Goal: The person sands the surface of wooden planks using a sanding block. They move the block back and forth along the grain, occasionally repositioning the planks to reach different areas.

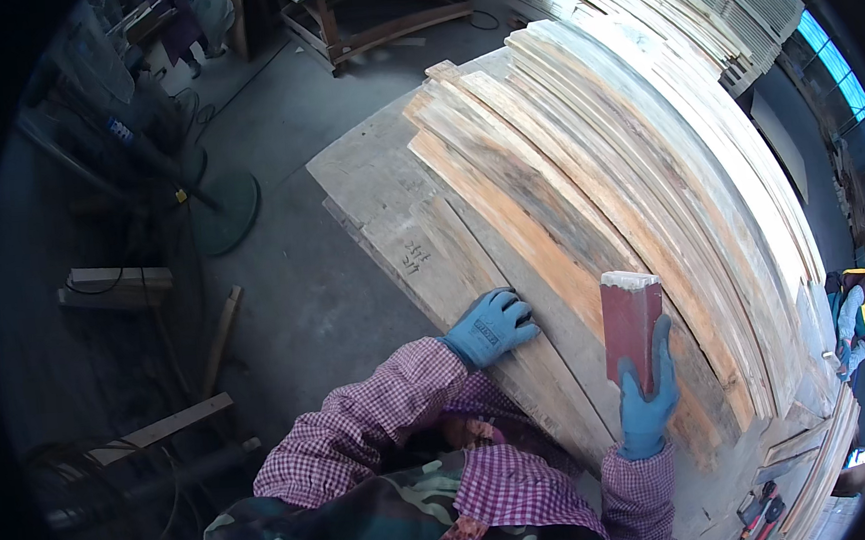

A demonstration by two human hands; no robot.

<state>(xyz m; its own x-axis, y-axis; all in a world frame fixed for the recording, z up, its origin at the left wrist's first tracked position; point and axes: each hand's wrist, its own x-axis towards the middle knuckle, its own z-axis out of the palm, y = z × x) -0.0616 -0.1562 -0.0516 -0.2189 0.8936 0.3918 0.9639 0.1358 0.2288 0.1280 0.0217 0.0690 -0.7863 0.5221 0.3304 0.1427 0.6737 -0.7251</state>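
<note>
In a blue glove, my right hand (648, 395) grips a sanding block (631, 318) wrapped in dark red sandpaper, its pale end facing away from me. The block is over the boards; whether it touches them I cannot tell. My left hand (494, 328), gloved the same way, rests on a narrow grey-brown wooden board (467, 258) along the near left side of the table, its fingers apart and slightly bent. Handwritten marks show on the tabletop beside that board. Just beyond lies an orange-brown plank (509, 214) with dark grain.
Many long planks (665, 153) lie side by side to the right. Tools with red handles (763, 513) lie at the lower right. Another person (852, 316) is at the far right. On the floor at left are a round stand base (230, 212) and loose timber (163, 429).
</note>
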